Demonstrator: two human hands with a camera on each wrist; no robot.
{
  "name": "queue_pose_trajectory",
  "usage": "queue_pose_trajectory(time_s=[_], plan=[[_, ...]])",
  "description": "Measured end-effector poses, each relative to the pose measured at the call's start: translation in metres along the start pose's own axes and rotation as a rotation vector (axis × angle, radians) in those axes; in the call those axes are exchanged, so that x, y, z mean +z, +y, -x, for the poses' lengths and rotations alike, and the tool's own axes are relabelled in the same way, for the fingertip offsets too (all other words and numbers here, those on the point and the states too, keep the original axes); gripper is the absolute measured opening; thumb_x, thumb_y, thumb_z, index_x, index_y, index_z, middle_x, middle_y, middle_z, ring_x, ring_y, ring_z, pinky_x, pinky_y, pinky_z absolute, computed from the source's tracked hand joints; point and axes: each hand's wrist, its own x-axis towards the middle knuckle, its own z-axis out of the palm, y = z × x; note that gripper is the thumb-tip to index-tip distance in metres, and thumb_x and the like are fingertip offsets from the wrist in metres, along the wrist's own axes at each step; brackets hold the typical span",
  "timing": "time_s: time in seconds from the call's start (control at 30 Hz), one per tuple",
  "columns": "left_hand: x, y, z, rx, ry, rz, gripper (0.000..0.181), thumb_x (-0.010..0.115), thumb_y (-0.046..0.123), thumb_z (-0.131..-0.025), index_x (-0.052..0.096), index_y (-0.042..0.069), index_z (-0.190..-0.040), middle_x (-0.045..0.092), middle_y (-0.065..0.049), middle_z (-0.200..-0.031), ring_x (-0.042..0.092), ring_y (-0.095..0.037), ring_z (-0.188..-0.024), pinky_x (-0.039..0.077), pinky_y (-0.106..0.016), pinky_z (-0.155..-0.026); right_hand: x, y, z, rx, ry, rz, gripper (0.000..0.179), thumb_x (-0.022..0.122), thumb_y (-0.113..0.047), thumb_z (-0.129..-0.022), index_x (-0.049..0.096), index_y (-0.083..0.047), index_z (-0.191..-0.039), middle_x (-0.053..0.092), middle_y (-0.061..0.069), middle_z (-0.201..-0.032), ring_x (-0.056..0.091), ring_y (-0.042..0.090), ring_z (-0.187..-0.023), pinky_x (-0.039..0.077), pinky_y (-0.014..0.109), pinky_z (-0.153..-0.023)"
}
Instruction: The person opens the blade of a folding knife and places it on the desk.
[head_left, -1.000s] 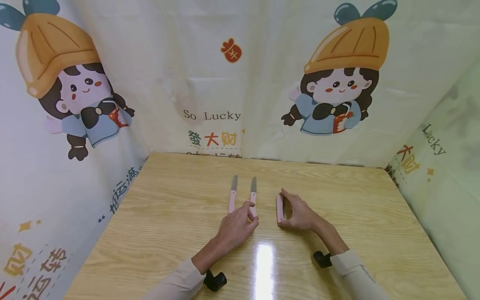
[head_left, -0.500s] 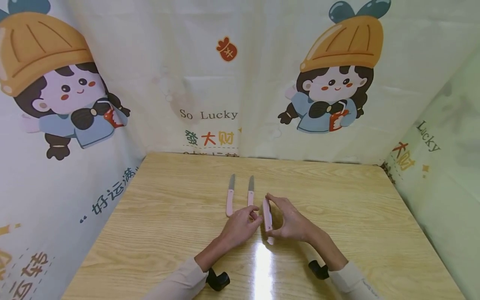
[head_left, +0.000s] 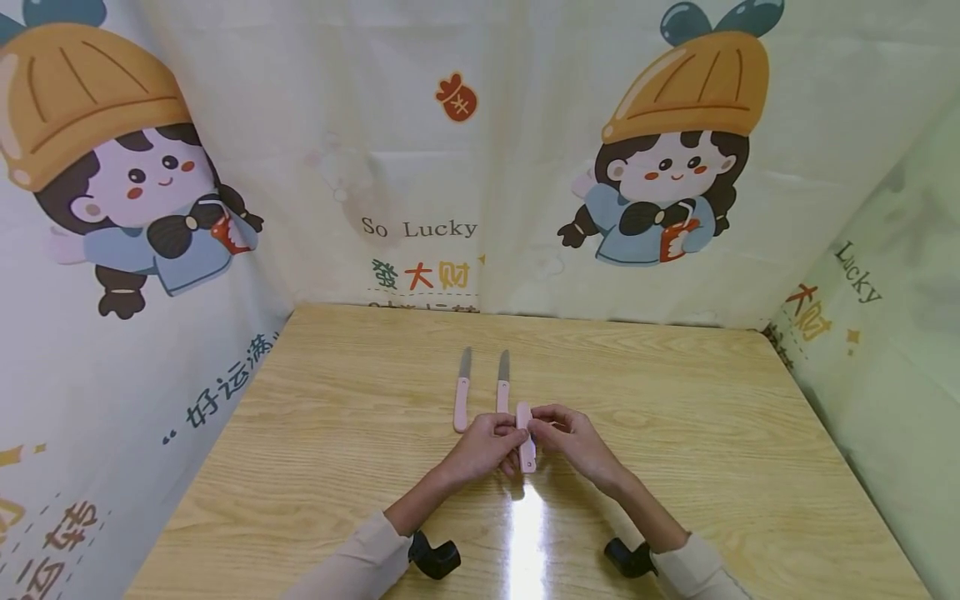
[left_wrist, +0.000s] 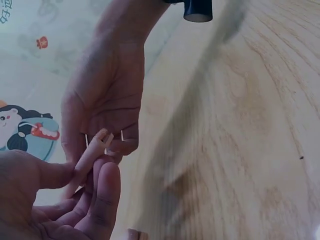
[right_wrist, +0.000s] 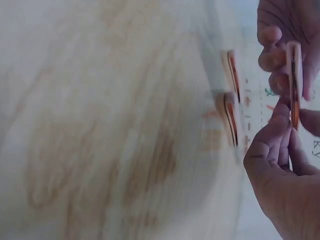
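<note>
A folded pink-handled pocketknife (head_left: 527,454) stands between my two hands over the table. My left hand (head_left: 482,447) pinches it from the left, thumb on the near side of the handle. From the right, my right hand (head_left: 587,448) has its thumb and fingers at the handle's upper part. The right wrist view shows the slot along the pocketknife (right_wrist: 295,62), with fingers of both hands around it. Beyond the left hand lie two pink knives with blades unfolded, the left knife (head_left: 461,404) and the right knife (head_left: 503,393), whose lower handle end is hidden by that hand.
The wooden table (head_left: 337,433) reaches back to a printed curtain (head_left: 525,167), which also hangs along both sides. A bright light reflection (head_left: 527,542) lies on the tabletop between the forearms. A black camera mount (head_left: 435,557) sits under the left wrist.
My right hand has brought the folded pocketknife leftward from the right of the other knives to my left hand, which now grips it too. The two unfolded knives stay put.
</note>
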Motion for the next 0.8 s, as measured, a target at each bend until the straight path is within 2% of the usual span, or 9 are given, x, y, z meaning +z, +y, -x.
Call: queue_pose_trajectory(time_s=[0.1,0.2,0.33,0.43,0.57,0.67,0.8], plan=[[0.0006,-0.0004,0.0015,-0.006,0.004,-0.007,0.029,0.055,0.010,-0.106,0.059,-0.012,-0.126,0.071,-0.013,-0.087,0.065,-0.022,-0.068,0.058,-0.043,-0.061,0.0037,0.0052,-0.0007,0.038,0.023,-0.077,0.037,0.063,-0.018,-0.103,0.059,0.013,-0.122,0.065,0.015,-0.108,0.066,0.022,-0.098,0.056,0.041,-0.085],[0.0005,-0.0020,0.0024,-0.007,-0.001,-0.012,0.030,0.054,0.009,-0.106,0.058,-0.012,-0.127,0.072,-0.015,-0.091,0.066,-0.024,-0.070,0.058,-0.046,-0.063,0.0055,0.0088,-0.0013,0.064,0.025,-0.127,0.032,0.063,-0.014,-0.102,0.059,0.014,-0.117,0.066,0.010,-0.098,0.063,0.016,-0.087,0.056,0.031,-0.077],[-0.0007,-0.0043,0.0022,-0.014,-0.029,0.013,0.031,0.053,0.008,-0.106,0.056,-0.014,-0.128,0.073,-0.017,-0.093,0.067,-0.020,-0.070,0.059,-0.039,-0.063,0.0049,0.0103,-0.0009,0.128,-0.006,-0.200,0.027,0.060,-0.012,-0.103,0.058,0.013,-0.113,0.063,0.005,-0.090,0.059,0.012,-0.080,0.052,0.024,-0.071],[-0.0021,-0.0045,0.0020,-0.033,-0.037,0.075,0.029,0.052,0.006,-0.106,0.055,-0.016,-0.125,0.072,-0.018,-0.092,0.066,-0.017,-0.069,0.058,-0.034,-0.062,0.0038,0.0100,-0.0002,0.161,-0.007,-0.221,0.024,0.058,-0.014,-0.103,0.058,0.009,-0.109,0.060,0.005,-0.088,0.056,0.011,-0.079,0.050,0.022,-0.070],[-0.0038,-0.0027,0.0014,-0.037,-0.006,0.144,0.023,0.052,0.003,-0.104,0.055,-0.016,-0.117,0.071,-0.020,-0.088,0.065,-0.017,-0.067,0.059,-0.035,-0.063,0.0023,0.0086,0.0005,0.176,0.033,-0.248,0.022,0.057,-0.016,-0.103,0.056,0.006,-0.108,0.059,0.006,-0.091,0.056,0.013,-0.081,0.050,0.022,-0.071],[-0.0044,-0.0014,0.0013,-0.029,0.014,0.150,0.022,0.053,0.002,-0.104,0.054,-0.017,-0.115,0.070,-0.025,-0.089,0.067,-0.018,-0.068,0.059,-0.037,-0.064,0.0028,0.0086,0.0009,0.190,0.062,-0.284,0.024,0.057,-0.018,-0.104,0.055,0.006,-0.110,0.060,0.007,-0.096,0.058,0.013,-0.082,0.051,0.023,-0.071],[-0.0038,-0.0034,0.0021,-0.024,0.026,0.150,0.024,0.052,0.002,-0.104,0.053,-0.018,-0.118,0.070,-0.026,-0.093,0.067,-0.017,-0.069,0.059,-0.033,-0.064,0.0050,0.0118,0.0012,0.169,0.060,-0.302,0.025,0.059,-0.017,-0.104,0.055,0.006,-0.111,0.062,0.005,-0.092,0.059,0.012,-0.080,0.052,0.023,-0.070]])
